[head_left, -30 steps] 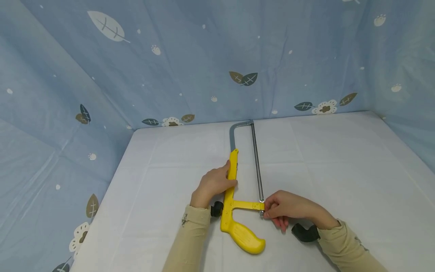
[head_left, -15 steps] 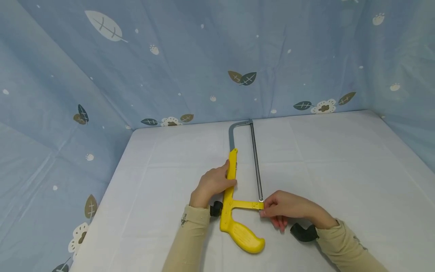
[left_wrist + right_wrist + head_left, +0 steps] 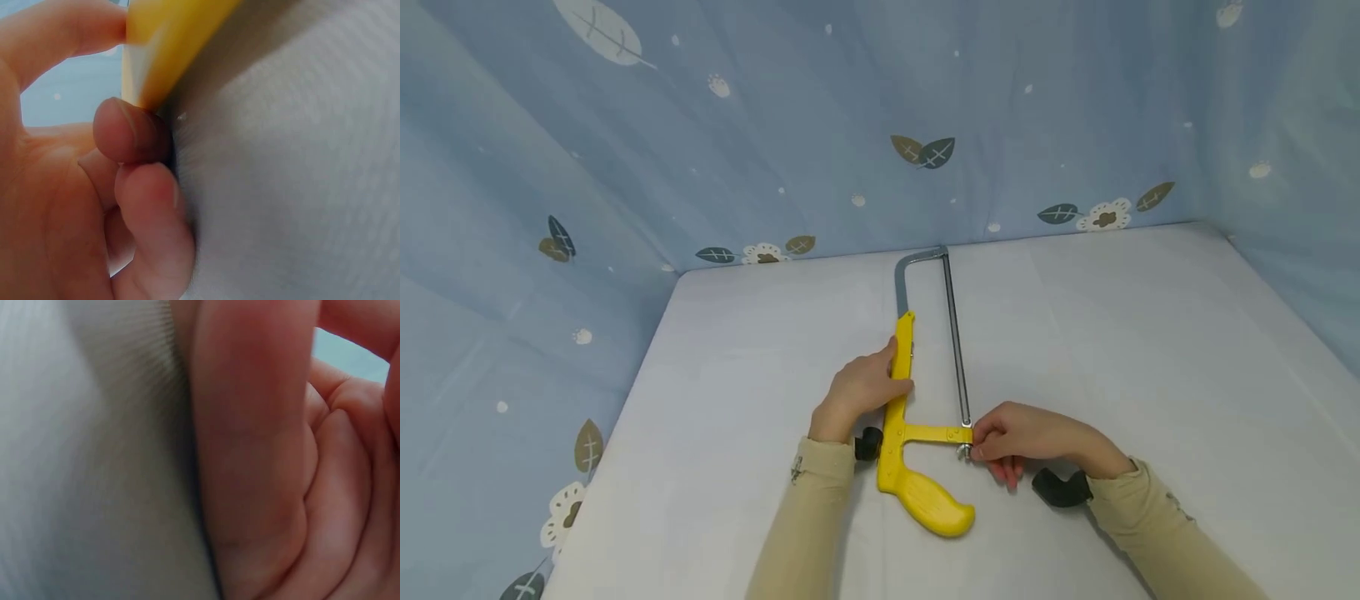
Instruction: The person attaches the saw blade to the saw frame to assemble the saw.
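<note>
A hacksaw with a yellow frame and a yellow handle lies flat on the white-covered table, its grey front bow pointing away. My left hand grips the frame's long bar, thumb on the inner side; the left wrist view shows fingertips under the yellow edge. Along the right side runs the thin blade, down to a short yellow crossbar. Just below that bar's end, a small metal wing nut sits at the thumb and fingertips of my right hand, which pinches its side.
The white cloth covers the table, backed by a blue patterned curtain close behind the saw's far end. Black wrist-worn pieces stick out by both wrists. In the right wrist view, curled fingers hide the nut.
The right thumb has moved across the wing nut and back to its right side, and the nut shows turned. The left hand stays on the frame; the head view has shifted slightly.
</note>
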`<state>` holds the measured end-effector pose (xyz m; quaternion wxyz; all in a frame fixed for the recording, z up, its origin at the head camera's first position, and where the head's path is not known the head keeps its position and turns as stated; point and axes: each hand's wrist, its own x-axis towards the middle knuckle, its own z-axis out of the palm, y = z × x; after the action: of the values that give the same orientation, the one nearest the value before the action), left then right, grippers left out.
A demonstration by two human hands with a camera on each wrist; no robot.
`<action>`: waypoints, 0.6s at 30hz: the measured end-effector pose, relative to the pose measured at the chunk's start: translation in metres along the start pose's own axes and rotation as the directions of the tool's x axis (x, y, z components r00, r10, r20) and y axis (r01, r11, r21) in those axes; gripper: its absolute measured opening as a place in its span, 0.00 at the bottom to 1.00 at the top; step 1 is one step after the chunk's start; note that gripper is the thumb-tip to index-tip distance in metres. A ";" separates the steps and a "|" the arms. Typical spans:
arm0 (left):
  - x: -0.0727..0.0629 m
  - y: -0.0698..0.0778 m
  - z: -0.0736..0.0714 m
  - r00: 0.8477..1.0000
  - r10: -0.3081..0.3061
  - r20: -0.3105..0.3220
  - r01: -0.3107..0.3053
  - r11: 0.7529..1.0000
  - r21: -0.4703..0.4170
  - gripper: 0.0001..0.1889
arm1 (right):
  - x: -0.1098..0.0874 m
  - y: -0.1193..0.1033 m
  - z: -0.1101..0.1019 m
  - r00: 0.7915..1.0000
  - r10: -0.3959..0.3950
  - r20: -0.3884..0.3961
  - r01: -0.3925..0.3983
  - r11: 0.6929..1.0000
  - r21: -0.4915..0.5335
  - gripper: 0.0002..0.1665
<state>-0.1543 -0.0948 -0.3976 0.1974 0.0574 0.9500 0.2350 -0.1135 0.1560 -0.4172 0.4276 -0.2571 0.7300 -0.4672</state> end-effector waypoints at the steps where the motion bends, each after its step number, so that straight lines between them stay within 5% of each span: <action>1: 0.001 0.000 0.000 1.000 0.001 -0.003 -0.001 1.000 0.005 0.41 | 0.000 0.001 -0.001 1.000 -0.003 -0.003 0.003 1.000 -0.004 0.10; 10: 0.008 0.000 -0.006 1.000 0.009 -0.008 -0.009 1.000 0.000 0.41 | 0.007 -0.001 -0.009 0.997 0.046 -0.070 -0.045 0.999 0.013 0.10; 18: 0.009 0.000 -0.001 1.000 -0.022 0.008 0.022 1.000 0.001 0.42 | 0.006 0.003 -0.007 0.998 0.049 -0.042 -0.049 0.999 0.005 0.09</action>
<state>-0.1627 -0.0938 -0.4001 0.2039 0.0480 0.9498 0.2324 -0.1228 0.1559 -0.4213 0.4241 -0.2284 0.7440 -0.4630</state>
